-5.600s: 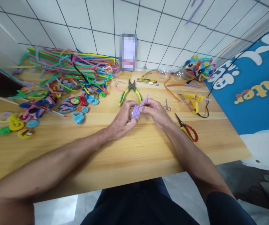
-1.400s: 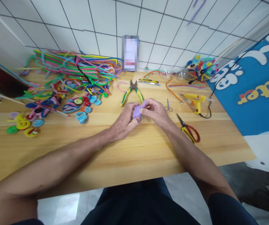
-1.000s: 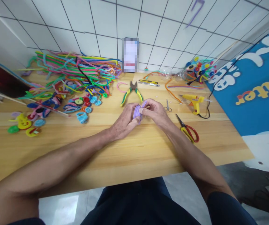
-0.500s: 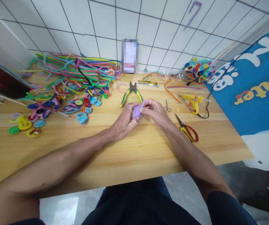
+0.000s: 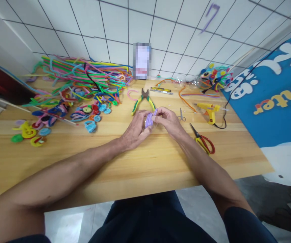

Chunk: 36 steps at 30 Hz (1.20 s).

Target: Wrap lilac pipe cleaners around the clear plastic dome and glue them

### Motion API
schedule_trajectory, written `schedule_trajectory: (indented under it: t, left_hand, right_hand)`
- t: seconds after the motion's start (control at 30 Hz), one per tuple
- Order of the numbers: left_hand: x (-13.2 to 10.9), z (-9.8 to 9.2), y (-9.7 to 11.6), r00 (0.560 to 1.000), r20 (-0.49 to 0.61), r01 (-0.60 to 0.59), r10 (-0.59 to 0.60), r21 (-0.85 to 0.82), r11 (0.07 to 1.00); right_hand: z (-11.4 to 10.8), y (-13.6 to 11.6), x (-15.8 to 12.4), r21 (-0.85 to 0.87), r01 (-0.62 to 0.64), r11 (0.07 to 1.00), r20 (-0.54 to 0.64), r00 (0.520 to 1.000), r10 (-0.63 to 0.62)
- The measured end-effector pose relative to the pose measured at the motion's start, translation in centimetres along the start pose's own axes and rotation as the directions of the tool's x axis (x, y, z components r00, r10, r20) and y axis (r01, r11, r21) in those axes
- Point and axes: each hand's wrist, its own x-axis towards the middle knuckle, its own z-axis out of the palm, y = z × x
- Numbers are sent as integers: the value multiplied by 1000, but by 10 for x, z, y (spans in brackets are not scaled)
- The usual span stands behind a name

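A small bundle of purple pipe cleaner (image 5: 149,120), in side-by-side strands, is held between my two hands over the middle of the table. My left hand (image 5: 136,129) grips it from the left, thumb below and fingers behind. From the right, my right hand (image 5: 167,118) pinches its upper right edge between thumb and fingertips. Just beyond the hands lie pliers (image 5: 143,99) with green and yellow handles, jaws apart. Small scissors (image 5: 181,115) lie right of my right hand, and larger scissors (image 5: 203,139) with red and yellow handles lie beside my right forearm.
Colourful pipe cleaners (image 5: 84,74) are heaped at the back left, with coiled pieces (image 5: 29,131) nearer. A phone (image 5: 142,61) leans on the tiled wall. Utility knives (image 5: 162,89) lie behind the pliers. A yellow glue gun (image 5: 209,111) with a black cord stands at right.
Both hands keep hold of the purple pipe cleaner, which has tilted slightly between the fingers. The whole view has shifted a little.
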Motion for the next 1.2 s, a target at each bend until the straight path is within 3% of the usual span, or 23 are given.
schedule_trajectory:
  t: [0.3,0.6,0.83,1.0,1.2]
  left_hand:
    - [-1,1,-3,1000,4,3,-3,18,1000]
    - [0,2,-5,1000,-18,6,-6,9,1000]
    - [0,3,-3,1000,-12,9,-8,47,999]
    - [1,3,-1,999,-20,-43,45,84,996]
    - [2,2,1,999,6,-47,47,72,996]
  right_hand:
    - [-4,1,0,11,33,999,-17,999,-33]
    - [-8,-5,-4,-65,47,997,62,997,-43]
    - [-12,0,-10,-74,82,994,-20,996,-84]
    - [-6,-1,-10,-60,111,992,26,994,-110]
    - [-12,0,-11,-189,205,960,92,977,-191]
